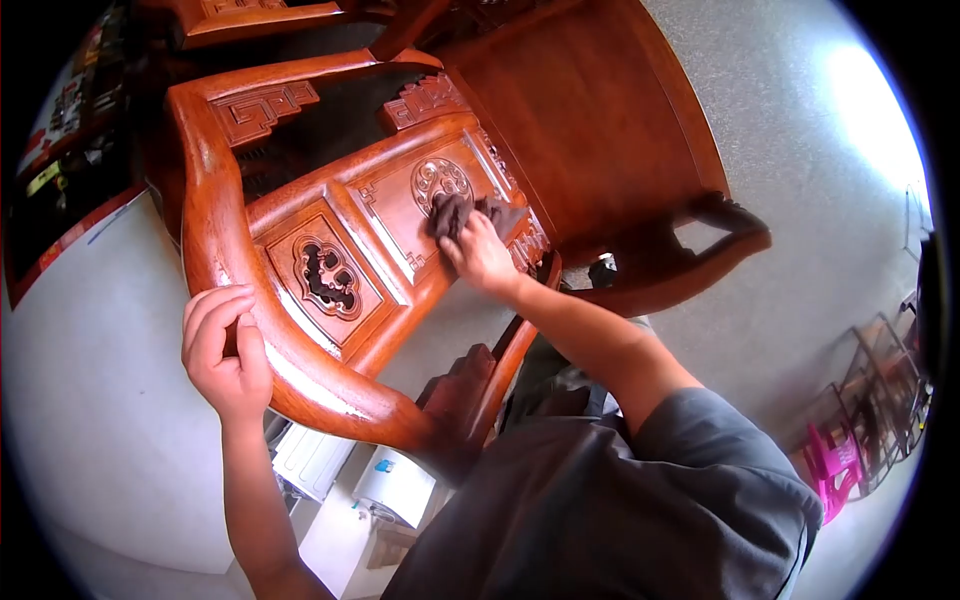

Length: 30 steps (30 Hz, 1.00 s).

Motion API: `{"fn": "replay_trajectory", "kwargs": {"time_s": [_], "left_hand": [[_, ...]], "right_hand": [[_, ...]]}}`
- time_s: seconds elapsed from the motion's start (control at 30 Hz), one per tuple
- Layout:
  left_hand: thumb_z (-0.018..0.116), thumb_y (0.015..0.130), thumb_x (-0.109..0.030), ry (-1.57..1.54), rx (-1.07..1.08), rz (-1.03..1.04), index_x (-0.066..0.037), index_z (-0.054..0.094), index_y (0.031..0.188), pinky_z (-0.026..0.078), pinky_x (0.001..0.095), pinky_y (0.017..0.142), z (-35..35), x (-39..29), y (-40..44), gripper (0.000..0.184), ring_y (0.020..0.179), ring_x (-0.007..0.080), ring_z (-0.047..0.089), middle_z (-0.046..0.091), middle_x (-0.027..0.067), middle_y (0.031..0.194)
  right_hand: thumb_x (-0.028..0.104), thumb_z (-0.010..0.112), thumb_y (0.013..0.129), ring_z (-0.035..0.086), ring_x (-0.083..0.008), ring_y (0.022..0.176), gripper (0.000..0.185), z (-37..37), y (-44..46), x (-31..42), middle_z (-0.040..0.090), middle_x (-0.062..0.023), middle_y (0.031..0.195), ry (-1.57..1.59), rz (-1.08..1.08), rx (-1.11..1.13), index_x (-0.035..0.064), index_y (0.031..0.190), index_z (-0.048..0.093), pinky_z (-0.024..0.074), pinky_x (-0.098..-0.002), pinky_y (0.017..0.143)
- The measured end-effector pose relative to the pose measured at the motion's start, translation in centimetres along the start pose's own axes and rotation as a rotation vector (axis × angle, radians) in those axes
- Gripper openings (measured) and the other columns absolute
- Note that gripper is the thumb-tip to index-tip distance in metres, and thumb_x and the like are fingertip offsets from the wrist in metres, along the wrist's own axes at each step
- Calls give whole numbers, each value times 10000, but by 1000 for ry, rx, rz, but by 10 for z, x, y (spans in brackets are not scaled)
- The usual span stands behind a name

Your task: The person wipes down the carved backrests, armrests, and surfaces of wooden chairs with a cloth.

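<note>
The right hand [480,255] was closed on a crumpled, dark brown cloth [455,214] and held it against the carved face of a backrest. The left hand [228,355] was half-curled, with a gap visible between thumb and fingers and no item seen in it. Its fingertips overlapped the outer edge of the top rail; whether they bore on it could not be determined.

The item in hand was a polished, reddish-brown wooden armchair [365,290], positioned in front of the person. Its thick, curved, glossy top rail [300,385] lay nearest the left hand. Next to the rail, a panel with a dark, pierced ornament [328,278] was noted. Beyond it, towards the broad, flat wooden seat [590,130], came a panel bearing a round carved medallion [440,180]. The cloth lay at the medallion's edge and partly covered it.

The person wore a dark grey, short-sleeved shirt [600,510]. A bright pink plastic object [835,465] stood well apart on the right, beside dark, thin-barred frames [875,400]. Strong light reflected from the grey floor [740,90].
</note>
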<state>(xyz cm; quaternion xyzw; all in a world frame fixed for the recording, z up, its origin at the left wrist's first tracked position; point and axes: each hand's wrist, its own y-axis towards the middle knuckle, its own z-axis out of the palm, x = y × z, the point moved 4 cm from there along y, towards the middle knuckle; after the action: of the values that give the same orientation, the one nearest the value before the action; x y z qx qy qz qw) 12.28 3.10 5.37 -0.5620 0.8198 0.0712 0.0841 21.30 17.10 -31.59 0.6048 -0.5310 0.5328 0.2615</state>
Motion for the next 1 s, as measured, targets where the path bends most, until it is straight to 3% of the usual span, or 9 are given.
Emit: {"fn": "replay_trajectory", "kwargs": {"time_s": [0.07, 0.17, 0.27, 0.43, 0.53, 0.6, 0.67, 0.9, 1.0], "left_hand": [[567, 808, 74, -10, -6, 3, 32, 680, 917, 539, 396, 856, -1, 0, 1, 162, 924, 324, 664, 712, 150, 976], [567, 805, 75, 0, 0, -3, 31, 681, 915, 538, 396, 859, -1, 2, 0, 164, 931, 323, 664, 712, 150, 974], [568, 802, 75, -3, -4, -8, 28, 683, 913, 538, 394, 860, 0, 1, 1, 166, 932, 323, 663, 713, 149, 972], [568, 804, 75, 3, -18, -6, 26, 685, 909, 539, 392, 853, -1, 0, 3, 165, 922, 322, 665, 713, 149, 969], [567, 805, 74, -14, -17, -19, 26, 686, 909, 541, 390, 849, -1, 1, 1, 165, 919, 320, 665, 714, 148, 969], [567, 807, 74, -17, -14, -16, 26, 687, 910, 541, 389, 848, -1, 2, 2, 166, 917, 319, 665, 714, 147, 968], [567, 808, 73, -10, -9, -9, 26, 687, 911, 541, 389, 847, 0, 1, 2, 165, 914, 318, 665, 713, 146, 968], [563, 805, 74, -17, -19, -18, 29, 687, 916, 542, 393, 845, -1, 1, 2, 172, 911, 319, 666, 712, 150, 966], [559, 805, 72, -26, -21, -16, 32, 685, 917, 542, 394, 847, -1, 2, 2, 173, 911, 320, 667, 711, 151, 966]], "right_hand": [[311, 564, 1016, 420, -431, 1364, 374, -3, -12, 2, 509, -224, 1407, -76, 28, -24, 55, 1278, 636, 351, -494, 1167], [392, 526, 1030, 381, -395, 1420, 470, 5, 16, -13, 508, -211, 1427, -98, 59, -24, 28, 1312, 621, 347, -516, 1170], [346, 536, 1025, 470, -453, 1283, 404, 9, 58, -25, 529, -266, 1340, -30, 205, -119, 0, 1209, 635, 373, -493, 1128], [334, 562, 1022, 441, -439, 1334, 402, -6, 18, 10, 499, -265, 1384, 14, -17, -69, 13, 1253, 639, 359, -493, 1155], [346, 558, 1025, 438, -423, 1349, 410, -6, -10, 10, 496, -253, 1405, -31, 7, 23, 55, 1307, 623, 360, -496, 1157], [370, 544, 1029, 441, -420, 1348, 425, 8, 10, -9, 503, -241, 1398, -19, 27, -57, 44, 1287, 629, 389, -500, 1136], [399, 519, 1035, 467, -438, 1317, 455, -1, 39, -5, 522, -242, 1361, -51, 239, -64, 4, 1228, 635, 442, -516, 1075], [393, 527, 1035, 437, -423, 1362, 473, 2, 25, -7, 535, -285, 1369, -21, 59, -36, 10, 1287, 644, 320, -482, 1193], [409, 519, 1036, 390, -405, 1402, 497, 2, 9, 4, 505, -253, 1419, -10, 21, -67, 23, 1336, 610, 333, -498, 1182]]}}
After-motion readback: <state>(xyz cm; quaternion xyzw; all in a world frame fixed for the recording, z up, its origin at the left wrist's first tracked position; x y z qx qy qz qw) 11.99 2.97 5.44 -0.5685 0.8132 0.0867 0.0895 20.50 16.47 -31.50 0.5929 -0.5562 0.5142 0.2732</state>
